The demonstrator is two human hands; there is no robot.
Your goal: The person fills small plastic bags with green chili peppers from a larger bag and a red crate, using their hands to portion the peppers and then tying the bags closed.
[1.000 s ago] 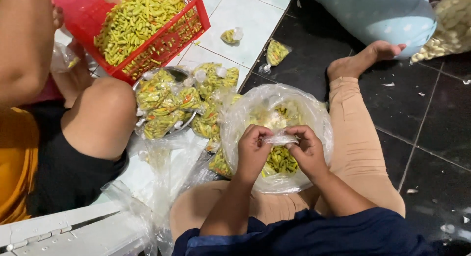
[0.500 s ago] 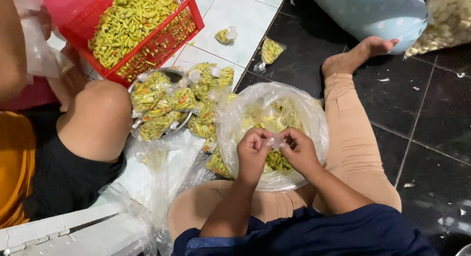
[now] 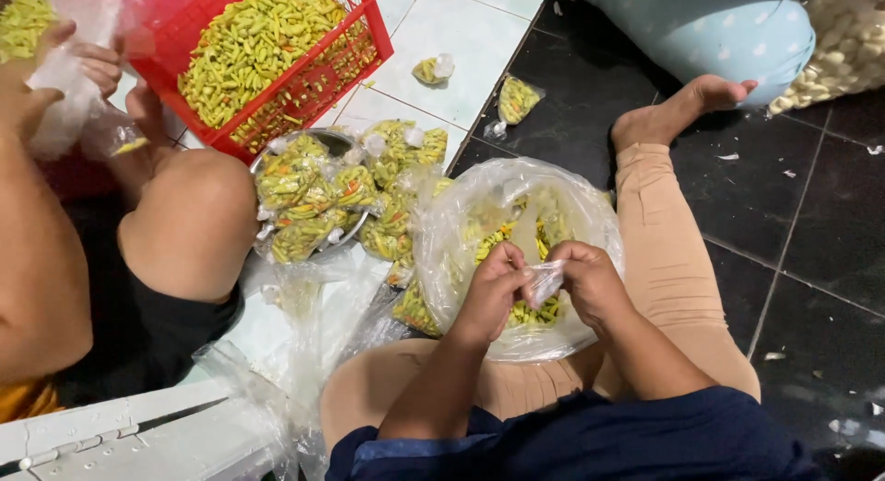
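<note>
From the head camera, the left hand (image 3: 493,292) and right hand (image 3: 590,280) pinch their fingers tight on a small clear plastic bag (image 3: 544,280), holding it over the big open bag of chillies (image 3: 516,241) in the lap, close for filling.

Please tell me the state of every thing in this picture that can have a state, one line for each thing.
small plastic bag: pinched between both hands, top twisted
left hand: closed on the bag
right hand: closed on the bag
large clear bag: open, partly filled with chilies
red crate: full of chilies, tilted
metal bowl: heaped with filled, tied packets
two packets: tied, lying apart on the floor
</note>
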